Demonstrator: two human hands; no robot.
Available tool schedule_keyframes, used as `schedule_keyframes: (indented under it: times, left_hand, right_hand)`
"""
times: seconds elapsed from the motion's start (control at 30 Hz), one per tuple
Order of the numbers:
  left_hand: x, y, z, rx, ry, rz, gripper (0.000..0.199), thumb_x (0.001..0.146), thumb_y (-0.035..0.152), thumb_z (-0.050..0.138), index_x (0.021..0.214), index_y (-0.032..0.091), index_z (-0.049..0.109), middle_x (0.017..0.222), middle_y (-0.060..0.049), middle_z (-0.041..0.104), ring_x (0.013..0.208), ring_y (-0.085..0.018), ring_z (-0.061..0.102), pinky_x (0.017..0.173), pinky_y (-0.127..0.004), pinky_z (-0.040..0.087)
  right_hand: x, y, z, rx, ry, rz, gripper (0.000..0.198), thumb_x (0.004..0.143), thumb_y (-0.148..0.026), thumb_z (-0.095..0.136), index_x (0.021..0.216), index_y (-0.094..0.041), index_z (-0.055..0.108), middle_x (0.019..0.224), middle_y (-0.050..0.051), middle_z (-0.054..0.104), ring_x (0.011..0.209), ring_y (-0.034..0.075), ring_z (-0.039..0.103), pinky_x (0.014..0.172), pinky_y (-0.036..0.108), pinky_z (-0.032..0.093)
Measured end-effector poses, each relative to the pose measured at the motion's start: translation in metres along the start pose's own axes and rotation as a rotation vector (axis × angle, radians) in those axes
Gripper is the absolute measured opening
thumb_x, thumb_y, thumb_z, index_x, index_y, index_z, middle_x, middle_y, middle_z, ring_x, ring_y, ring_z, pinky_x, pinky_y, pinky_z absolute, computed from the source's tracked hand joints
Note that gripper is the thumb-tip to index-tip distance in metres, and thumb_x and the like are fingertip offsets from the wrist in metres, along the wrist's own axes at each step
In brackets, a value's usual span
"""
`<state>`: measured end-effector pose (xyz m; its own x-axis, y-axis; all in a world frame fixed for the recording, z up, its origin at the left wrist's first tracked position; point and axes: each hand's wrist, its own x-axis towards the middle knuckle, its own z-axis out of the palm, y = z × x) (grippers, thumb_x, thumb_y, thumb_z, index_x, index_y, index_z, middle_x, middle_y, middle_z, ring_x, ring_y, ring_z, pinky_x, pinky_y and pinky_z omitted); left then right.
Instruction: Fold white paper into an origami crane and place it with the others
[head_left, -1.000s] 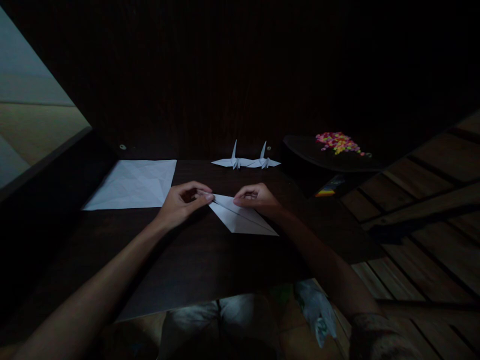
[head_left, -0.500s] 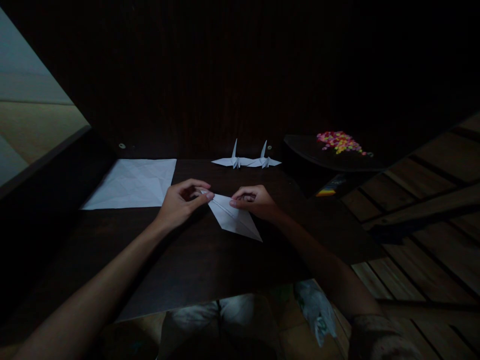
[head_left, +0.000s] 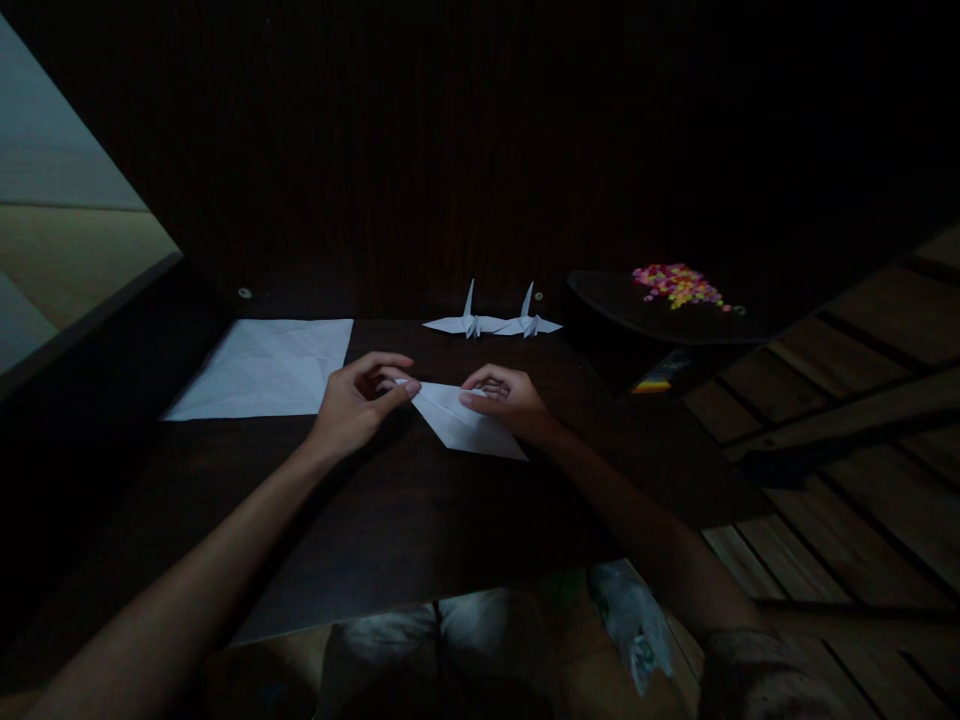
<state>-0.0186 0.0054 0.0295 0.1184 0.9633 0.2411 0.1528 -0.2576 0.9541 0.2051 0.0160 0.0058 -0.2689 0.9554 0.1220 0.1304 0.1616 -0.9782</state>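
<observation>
A folded piece of white paper, roughly kite-shaped, is held over the dark tabletop between my two hands. My left hand pinches its far left corner between thumb and fingers. On the upper right edge, the thumb and curled fingers of my right hand grip the same paper. Two white paper cranes stand side by side beyond my hands, near the back panel. A creased white sheet lies flat to the left of my left hand.
Small colourful pieces are heaped on a dark rounded shelf at the right. The dark table has a raised side board on the left. A plastic bag lies below the front edge, beside wooden slats.
The folded paper has turned slightly; its lower right tip has risen and its left corner has shifted left. Both hands keep their hold, my left hand moving a little left.
</observation>
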Motion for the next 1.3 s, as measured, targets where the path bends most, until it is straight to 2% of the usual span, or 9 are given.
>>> schedule_keyframes:
  times: [0.33,0.63,0.73,0.87,1.0,1.13,1.3]
  left_hand:
    - [0.001,-0.002,-0.003,0.141,0.015,0.028,0.035,0.072,0.041,0.073,0.096,0.017,0.066,0.078,-0.004,0.070,0.076,-0.019,0.064,0.074,-0.031,0.049]
    - [0.002,-0.006,-0.005,0.132,0.007,0.060,0.034,0.073,0.041,0.071,0.094,0.016,0.067,0.079,-0.004,0.068,0.078,-0.019,0.063,0.076,-0.031,0.048]
    - [0.003,-0.005,-0.005,0.087,0.014,0.037,0.031,0.078,0.044,0.066,0.093,0.017,0.068,0.084,-0.005,0.069,0.079,-0.019,0.062,0.077,-0.031,0.048]
    - [0.005,-0.010,-0.006,-0.102,0.007,-0.029,0.032,0.085,0.044,0.055,0.097,0.016,0.068,0.082,-0.005,0.067,0.072,-0.018,0.061,0.076,-0.032,0.049]
    - [0.006,-0.013,-0.006,-0.218,0.001,-0.054,0.024,0.078,0.033,0.063,0.094,0.016,0.068,0.084,-0.005,0.067,0.076,-0.019,0.062,0.075,-0.032,0.049]
    - [0.005,-0.011,-0.008,-0.104,0.015,-0.075,0.023,0.069,0.028,0.071,0.090,0.017,0.069,0.080,-0.003,0.069,0.077,-0.018,0.063,0.077,-0.031,0.049]
    - [0.004,-0.008,-0.007,0.023,0.016,-0.077,0.023,0.067,0.036,0.073,0.078,0.017,0.070,0.075,-0.003,0.068,0.073,-0.019,0.062,0.072,-0.030,0.048]
  right_hand:
    - [0.001,0.000,-0.001,-0.032,0.040,-0.022,0.027,0.064,-0.038,0.075,0.076,-0.018,0.063,0.079,0.004,0.065,0.075,0.016,0.060,0.070,0.030,0.047]
    - [0.000,0.000,-0.001,-0.056,0.041,-0.081,0.020,0.067,-0.034,0.074,0.077,-0.018,0.065,0.081,0.004,0.066,0.078,0.016,0.061,0.074,0.031,0.047]
    - [0.000,0.000,-0.001,-0.037,0.049,-0.079,0.021,0.066,-0.034,0.074,0.076,-0.018,0.065,0.080,0.004,0.066,0.078,0.016,0.061,0.073,0.032,0.048]
    - [0.001,-0.001,-0.001,-0.004,0.075,-0.057,0.022,0.064,-0.034,0.076,0.074,-0.017,0.065,0.078,0.003,0.066,0.076,0.016,0.061,0.072,0.031,0.048]
    - [0.000,-0.003,-0.001,0.025,0.083,-0.050,0.023,0.063,-0.034,0.076,0.074,-0.017,0.065,0.077,0.003,0.066,0.076,0.015,0.062,0.072,0.030,0.049]
    - [-0.001,-0.004,-0.001,0.032,0.094,-0.029,0.022,0.062,-0.032,0.077,0.073,-0.017,0.065,0.077,0.003,0.067,0.075,0.015,0.062,0.072,0.030,0.049]
    - [-0.001,-0.004,-0.001,0.026,0.092,-0.029,0.022,0.063,-0.032,0.077,0.073,-0.017,0.065,0.077,0.003,0.067,0.075,0.015,0.062,0.074,0.031,0.049]
